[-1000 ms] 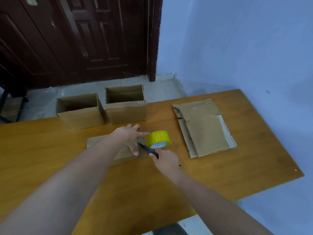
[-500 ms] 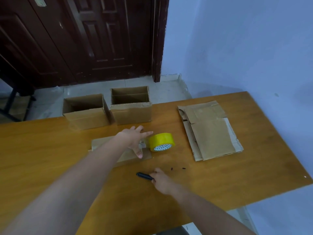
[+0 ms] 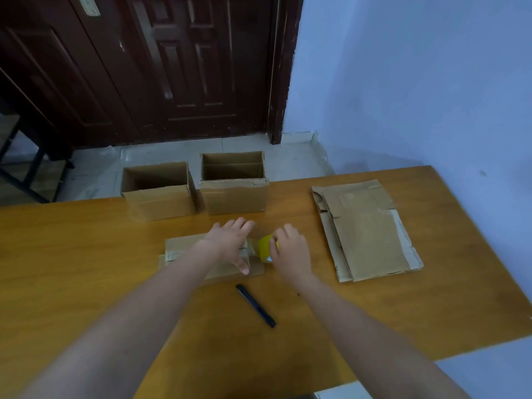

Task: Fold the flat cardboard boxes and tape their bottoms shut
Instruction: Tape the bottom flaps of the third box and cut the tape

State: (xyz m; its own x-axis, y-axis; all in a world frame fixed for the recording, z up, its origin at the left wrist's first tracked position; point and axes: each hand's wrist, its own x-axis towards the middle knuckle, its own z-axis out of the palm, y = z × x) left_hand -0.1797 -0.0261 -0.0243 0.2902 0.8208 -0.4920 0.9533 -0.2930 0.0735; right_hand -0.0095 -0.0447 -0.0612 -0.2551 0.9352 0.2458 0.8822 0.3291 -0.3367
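1. Left hand point(image 3: 229, 243) is spread flat, pressing the taped box point(image 3: 184, 251). Right hand point(image 3: 289, 249) curls around the yellow tape roll point(image 3: 266, 249).
2. Looks like the taping step's wrapping up; next you'd need to move the roll clear.
3. Box lies bottom-up mid-table, with 2 folded boxes point(image 3: 233, 191) behind, flat cardboard stack point(image 3: 371, 234) on the right and black cutter point(image 3: 255, 306) nearby.

Tape roll point(image 3: 264, 249) yellow – boxes point(image 3: 159, 197) plain brown – table point(image 3: 86, 254) orange-brown – pen point(image 3: 255, 306) black – wall point(image 3: 417, 82) pale blue.
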